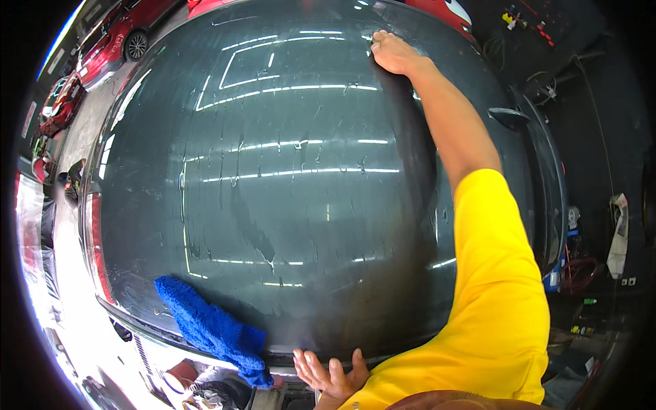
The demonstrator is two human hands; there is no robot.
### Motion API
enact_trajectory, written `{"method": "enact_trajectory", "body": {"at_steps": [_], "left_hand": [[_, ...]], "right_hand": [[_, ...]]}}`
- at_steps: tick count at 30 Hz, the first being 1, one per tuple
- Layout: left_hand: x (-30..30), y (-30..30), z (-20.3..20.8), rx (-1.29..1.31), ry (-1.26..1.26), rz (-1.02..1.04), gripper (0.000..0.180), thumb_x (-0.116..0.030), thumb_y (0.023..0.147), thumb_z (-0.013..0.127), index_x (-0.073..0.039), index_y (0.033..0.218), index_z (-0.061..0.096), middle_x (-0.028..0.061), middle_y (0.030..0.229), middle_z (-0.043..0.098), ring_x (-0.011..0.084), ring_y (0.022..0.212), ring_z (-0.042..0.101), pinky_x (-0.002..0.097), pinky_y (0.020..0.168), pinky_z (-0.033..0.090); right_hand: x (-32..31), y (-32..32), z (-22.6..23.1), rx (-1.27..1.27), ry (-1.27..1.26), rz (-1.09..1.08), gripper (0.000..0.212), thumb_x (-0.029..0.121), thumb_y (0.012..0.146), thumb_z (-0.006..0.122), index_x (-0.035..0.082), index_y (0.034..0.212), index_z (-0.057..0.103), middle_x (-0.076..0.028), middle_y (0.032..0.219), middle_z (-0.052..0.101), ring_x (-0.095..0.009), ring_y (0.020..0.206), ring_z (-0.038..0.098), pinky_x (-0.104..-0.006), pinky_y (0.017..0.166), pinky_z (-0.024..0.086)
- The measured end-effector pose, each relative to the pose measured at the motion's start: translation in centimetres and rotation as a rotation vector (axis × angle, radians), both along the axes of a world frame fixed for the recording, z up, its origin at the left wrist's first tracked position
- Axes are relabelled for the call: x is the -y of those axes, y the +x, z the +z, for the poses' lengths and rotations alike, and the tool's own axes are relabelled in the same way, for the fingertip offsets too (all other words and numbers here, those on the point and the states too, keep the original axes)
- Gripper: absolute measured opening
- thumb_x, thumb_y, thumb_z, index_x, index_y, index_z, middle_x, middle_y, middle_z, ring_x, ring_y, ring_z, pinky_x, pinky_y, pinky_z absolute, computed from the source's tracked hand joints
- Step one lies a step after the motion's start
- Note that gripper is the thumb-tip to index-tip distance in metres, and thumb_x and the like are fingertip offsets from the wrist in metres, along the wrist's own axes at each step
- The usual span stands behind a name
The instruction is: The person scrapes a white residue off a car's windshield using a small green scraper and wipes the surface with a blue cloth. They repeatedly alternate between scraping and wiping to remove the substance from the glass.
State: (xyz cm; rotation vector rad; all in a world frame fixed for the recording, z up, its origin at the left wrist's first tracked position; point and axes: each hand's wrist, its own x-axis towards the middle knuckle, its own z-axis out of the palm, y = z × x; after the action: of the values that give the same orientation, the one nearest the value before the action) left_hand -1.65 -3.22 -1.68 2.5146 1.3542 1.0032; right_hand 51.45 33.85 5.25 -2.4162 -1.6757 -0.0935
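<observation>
A large dark, glossy car panel [307, 219] fills the middle, streaked with wet lines and reflecting ceiling lights. My right arm, in a yellow sleeve, stretches across it to the far right part. There my right hand [391, 52] rests on the surface with its fingers curled; whatever lies under them is too small to make out. At the near edge, my left hand [331, 377] has its fingers spread and holds nothing. To its left, a blue fluffy microfibre cloth [212, 328] lies draped over the panel's near edge.
A dark side mirror [508, 115] stands out at the right. Red cars [113, 44] are parked at the far left, with a person [72, 183] low beside the panel's left side. Buckets [179, 377] stand below the near left corner. A pale cloth [618, 236] hangs at the right.
</observation>
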Motion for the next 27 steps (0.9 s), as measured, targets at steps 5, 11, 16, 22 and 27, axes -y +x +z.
{"method": "enact_trajectory", "body": {"at_steps": [5, 11, 16, 22, 27], "left_hand": [[0.8, 0.8, 1.1, -0.024, -0.098, 0.015, 0.092, -0.037, 0.088, 0.076, -0.018, 0.161, 0.024, 0.0275, 0.161, 0.029, 0.0552, 0.142, 0.036, 0.0657, 0.111, 0.03], [0.6, -0.5, -0.6, 0.016, -0.028, -0.015, 0.09, -0.037, 0.089, 0.075, -0.019, 0.161, 0.025, 0.0247, 0.162, 0.029, 0.0543, 0.143, 0.035, 0.0648, 0.111, 0.031], [0.1, -1.0, -0.8, 0.004, 0.018, -0.037, 0.091, -0.039, 0.09, 0.074, -0.019, 0.162, 0.023, 0.0249, 0.163, 0.029, 0.0526, 0.144, 0.036, 0.0639, 0.111, 0.032], [0.5, 0.2, 0.5, -0.006, -0.073, -0.026, 0.093, -0.04, 0.089, 0.076, -0.016, 0.161, 0.022, 0.027, 0.162, 0.027, 0.055, 0.143, 0.035, 0.0636, 0.11, 0.031], [1.0, -0.3, 0.2, -0.006, -0.086, -0.032, 0.094, -0.041, 0.088, 0.076, -0.019, 0.161, 0.021, 0.027, 0.163, 0.025, 0.0551, 0.144, 0.034, 0.0651, 0.111, 0.03]], "right_hand": [[12.0, -5.2, -0.1, 0.027, -0.028, 0.382, 0.047, 0.018, 0.105, 0.034, -0.005, 0.144, 0.047, -0.023, 0.158, 0.04, -0.035, 0.147, 0.037, -0.0435, 0.121, 0.034], [4.9, -3.6, 1.7, 0.055, -0.217, 0.183, 0.052, 0.025, 0.107, 0.032, -0.003, 0.15, 0.042, -0.02, 0.161, 0.036, -0.033, 0.151, 0.03, -0.0397, 0.125, 0.027], [-0.4, -1.7, 1.5, -0.111, -0.105, 0.051, 0.054, 0.026, 0.107, 0.03, 0.001, 0.154, 0.037, -0.019, 0.164, 0.031, -0.032, 0.153, 0.026, -0.0411, 0.126, 0.025], [16.0, -12.1, 0.1, 0.062, -0.098, 0.435, 0.054, 0.021, 0.108, 0.036, 0.001, 0.157, 0.032, -0.017, 0.167, 0.026, -0.032, 0.155, 0.021, -0.0424, 0.128, 0.019], [11.3, -10.3, 1.4, 0.017, -0.21, 0.267, 0.057, 0.031, 0.11, 0.025, 0.003, 0.16, 0.026, -0.014, 0.169, 0.02, -0.029, 0.157, 0.016, -0.0403, 0.128, 0.017]]}}
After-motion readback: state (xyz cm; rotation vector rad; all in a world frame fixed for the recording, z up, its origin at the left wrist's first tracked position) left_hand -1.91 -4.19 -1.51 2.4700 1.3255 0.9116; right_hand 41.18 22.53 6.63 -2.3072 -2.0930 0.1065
